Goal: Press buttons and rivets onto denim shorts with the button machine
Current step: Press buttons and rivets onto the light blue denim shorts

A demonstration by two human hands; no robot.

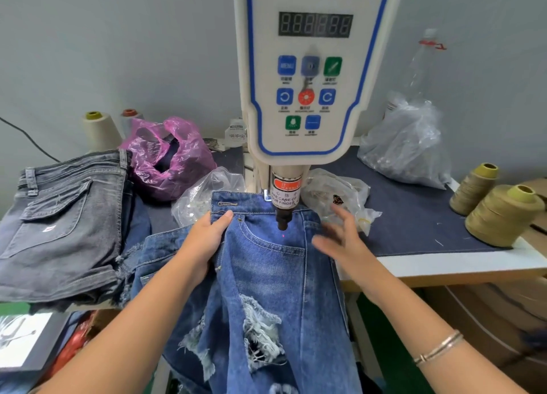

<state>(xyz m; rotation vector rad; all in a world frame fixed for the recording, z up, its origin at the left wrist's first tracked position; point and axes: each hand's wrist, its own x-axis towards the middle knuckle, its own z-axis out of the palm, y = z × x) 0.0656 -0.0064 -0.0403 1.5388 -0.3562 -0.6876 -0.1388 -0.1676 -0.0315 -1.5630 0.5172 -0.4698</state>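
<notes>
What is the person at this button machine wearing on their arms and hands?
Very little. Both forearms are bare as far as the picture shows, so no sleeves are in view. The left hand has no glove, ring or watch that can be seen. The right hand is blurred but also looks ungloved. The one thing worn is a thin silver bangle on the right wrist, which seems to be two or three slim bands together.

Shorts frayed blue denim; machine glossy white plastic w/ blue trim.
</notes>
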